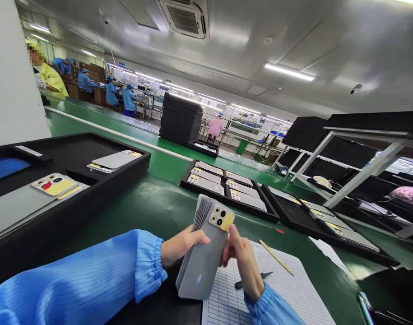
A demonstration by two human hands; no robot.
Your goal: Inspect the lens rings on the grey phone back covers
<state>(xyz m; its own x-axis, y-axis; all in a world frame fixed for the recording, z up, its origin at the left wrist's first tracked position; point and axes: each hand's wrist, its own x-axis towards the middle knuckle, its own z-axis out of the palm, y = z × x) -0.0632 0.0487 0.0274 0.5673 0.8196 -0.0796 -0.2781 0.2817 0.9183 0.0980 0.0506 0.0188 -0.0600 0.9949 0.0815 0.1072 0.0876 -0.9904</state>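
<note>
My left hand [185,244] is closed around a fanned stack of grey phone back panels [202,266], thumb across the front one. The front panel has a raised camera block with dark lens rings and a yellow patch. My right hand [239,253] is closed at the panel's upper right edge, its thumb beside the yellow patch and its fingers curled, partly hidden behind. Below that hand a dark craft-knife-like tool [239,285] lies on a printed grid sheet [226,307]. A yellow stick-like tool [276,257] rests across the sheet's top.
Black trays [183,181] holding similar panels stand across the green bench [152,203]. On the left a larger black tray [138,169] holds more panels. A tall black tray stack [181,118] stands behind. White paper [330,253] lies right. Several people work farther back.
</note>
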